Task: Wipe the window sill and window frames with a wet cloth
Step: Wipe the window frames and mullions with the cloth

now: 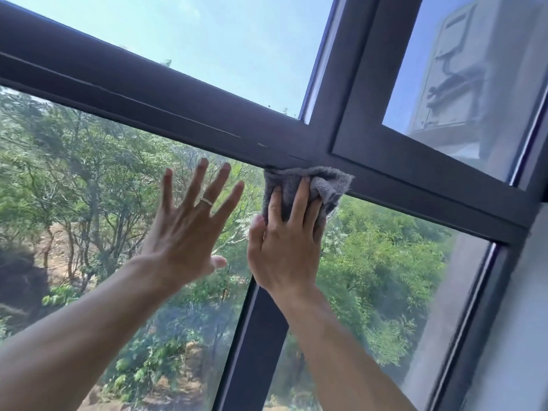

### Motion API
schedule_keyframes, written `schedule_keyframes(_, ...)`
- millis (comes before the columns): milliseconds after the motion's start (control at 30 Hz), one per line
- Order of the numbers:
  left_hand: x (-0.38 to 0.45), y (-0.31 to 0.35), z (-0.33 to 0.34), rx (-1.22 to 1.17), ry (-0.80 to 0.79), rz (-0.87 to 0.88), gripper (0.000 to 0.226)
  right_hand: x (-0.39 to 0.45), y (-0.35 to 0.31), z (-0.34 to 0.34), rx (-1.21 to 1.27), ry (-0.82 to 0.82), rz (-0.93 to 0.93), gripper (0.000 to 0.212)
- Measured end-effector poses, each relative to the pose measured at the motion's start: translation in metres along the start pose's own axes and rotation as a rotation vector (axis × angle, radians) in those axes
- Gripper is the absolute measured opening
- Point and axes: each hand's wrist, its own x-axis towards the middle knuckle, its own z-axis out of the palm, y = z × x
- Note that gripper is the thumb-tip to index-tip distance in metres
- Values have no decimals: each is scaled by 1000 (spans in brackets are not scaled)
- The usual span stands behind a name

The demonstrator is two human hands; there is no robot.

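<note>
Fingers (299,200) of my right hand (284,247) press the grey cloth (305,185) on the frame junction (296,149) at twelve o'clock, left hand (189,229) splayed flat on glass; I judge wiping midway, sill unseen.

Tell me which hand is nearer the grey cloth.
Right. The right hand presses the cloth against the window frame, fingers lying on it. The left hand is spread flat beside it on the glass, not touching the cloth.
</note>
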Motion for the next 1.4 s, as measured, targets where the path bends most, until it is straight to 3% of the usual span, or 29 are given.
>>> schedule_keyframes(267, 5, -6, 6, -53, -12, 34, 155, 22, 13, 3, -6, 59, -38, 59)
schedule_keyframes(433, 5, -8, 5, -74, -32, 35, 153, -18, 31, 10, 22, 26, -75, 62)
schedule_keyframes(600, 5, -6, 3, -67, -34, 26, 148, 58, 24, -11, 64, 177, -38, 63)
schedule_keyframes(667, 6, -5, 2, -78, -54, 19, 147, 32, 16, 0, 79, 161, -27, 62)
schedule_keyframes(800, 5, -1, -7, -83, -93, -3, 143, -11, 22, 11, 15, 52, -202, 59)
schedule_keyframes(933, 4, 2, -13, -69, -120, -24, 140, 24, 17, -2, 27, 131, -134, 53)
schedule_keyframes(1033, -9, 10, -10, -98, -41, 17, 135, -35, 21, 15, 90, 97, -216, 49)
schedule_keyframes(1100, -32, 23, 0, -142, 70, 82, 123, -90, 32, 30, 176, 19, -319, 45)
schedule_keyframes(1200, -73, 49, 25, -239, 111, 203, 77, -145, 43, 49, 358, -43, -382, 35)
schedule_keyframes(1300, -108, 79, 43, -424, -52, 189, 37, -181, 43, 59, 598, -55, -298, 29)
schedule_keyframes(1400, -128, 112, 57, -606, -207, 33, 28, -216, 56, 71, 775, -81, -131, 32)
